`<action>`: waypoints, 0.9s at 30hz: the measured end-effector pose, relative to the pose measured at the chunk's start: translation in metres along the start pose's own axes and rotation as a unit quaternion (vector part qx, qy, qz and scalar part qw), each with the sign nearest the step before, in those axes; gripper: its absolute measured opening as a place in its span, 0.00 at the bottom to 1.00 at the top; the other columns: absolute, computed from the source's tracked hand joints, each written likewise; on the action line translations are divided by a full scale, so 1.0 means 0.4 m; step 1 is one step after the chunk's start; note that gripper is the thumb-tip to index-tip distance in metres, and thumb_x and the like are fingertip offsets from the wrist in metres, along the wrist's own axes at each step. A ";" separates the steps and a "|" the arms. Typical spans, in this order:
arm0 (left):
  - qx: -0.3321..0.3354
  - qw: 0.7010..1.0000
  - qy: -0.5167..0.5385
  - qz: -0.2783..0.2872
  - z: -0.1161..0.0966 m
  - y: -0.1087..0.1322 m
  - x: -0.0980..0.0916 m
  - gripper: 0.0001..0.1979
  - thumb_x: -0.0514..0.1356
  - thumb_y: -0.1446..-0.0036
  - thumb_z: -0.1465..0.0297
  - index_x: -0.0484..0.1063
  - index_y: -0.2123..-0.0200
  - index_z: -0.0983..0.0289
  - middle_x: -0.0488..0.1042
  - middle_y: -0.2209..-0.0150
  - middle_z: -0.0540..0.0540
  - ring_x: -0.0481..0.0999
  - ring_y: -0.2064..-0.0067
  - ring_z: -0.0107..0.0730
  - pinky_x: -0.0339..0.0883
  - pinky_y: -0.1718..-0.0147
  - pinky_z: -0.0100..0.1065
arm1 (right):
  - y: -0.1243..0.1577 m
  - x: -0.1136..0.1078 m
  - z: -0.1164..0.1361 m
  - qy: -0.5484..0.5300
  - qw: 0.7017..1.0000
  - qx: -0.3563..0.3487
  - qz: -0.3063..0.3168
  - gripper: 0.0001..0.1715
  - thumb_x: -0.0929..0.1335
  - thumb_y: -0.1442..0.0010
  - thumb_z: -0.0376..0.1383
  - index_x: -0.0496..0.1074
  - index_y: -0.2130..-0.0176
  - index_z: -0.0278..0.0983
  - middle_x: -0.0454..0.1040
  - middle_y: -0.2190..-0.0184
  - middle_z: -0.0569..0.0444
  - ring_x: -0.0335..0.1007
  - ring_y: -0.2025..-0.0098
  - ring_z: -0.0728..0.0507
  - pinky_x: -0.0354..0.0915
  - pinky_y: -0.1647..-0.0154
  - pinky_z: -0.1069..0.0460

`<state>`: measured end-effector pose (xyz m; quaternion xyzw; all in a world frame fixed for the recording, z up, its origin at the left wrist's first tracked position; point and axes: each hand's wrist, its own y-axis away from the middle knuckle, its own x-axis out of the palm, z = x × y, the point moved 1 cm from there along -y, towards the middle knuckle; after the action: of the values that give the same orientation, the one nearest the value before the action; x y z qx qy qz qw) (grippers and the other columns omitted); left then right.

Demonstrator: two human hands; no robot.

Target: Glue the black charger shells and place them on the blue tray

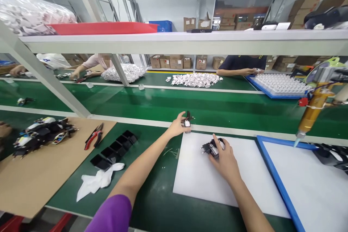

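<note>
My left hand [178, 126] reaches to the far edge of the white sheet, its thumb and fingers pinched on a small black plug piece [187, 121] with a white face. Over the white sheet [195, 177], my right hand [226, 159] is curled around black plug adapters [208, 148]; metal pins point left, and the fingers partly cover the rest. How many pieces lie under that hand I cannot tell.
Left are black open cases [117, 148], a white cloth [99, 181], red-handled pliers [94, 137] and a pile of plug parts [40, 134] on cardboard [29, 181]. A blue-rimmed tray [274, 174] and a dispensing nozzle [310, 116] stand right. Co-workers sit beyond the green belt [152, 105].
</note>
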<state>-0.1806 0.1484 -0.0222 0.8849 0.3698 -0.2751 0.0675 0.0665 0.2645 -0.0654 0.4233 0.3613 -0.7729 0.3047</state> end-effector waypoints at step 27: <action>0.053 0.992 -0.081 0.079 -0.028 0.355 0.060 0.28 0.67 0.52 0.62 0.70 0.47 0.64 0.65 0.40 0.64 0.68 0.41 0.49 0.64 0.44 0.43 | 0.001 -0.051 0.002 0.010 0.997 0.017 0.069 0.40 0.64 0.39 0.42 0.47 0.33 0.49 0.55 0.41 0.42 0.59 0.41 0.32 0.73 0.58 0.42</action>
<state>-0.0635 0.0650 -0.0376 0.8885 0.2773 -0.3584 0.0720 0.0757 0.2669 -0.0474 0.4597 0.3214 -0.7519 0.3464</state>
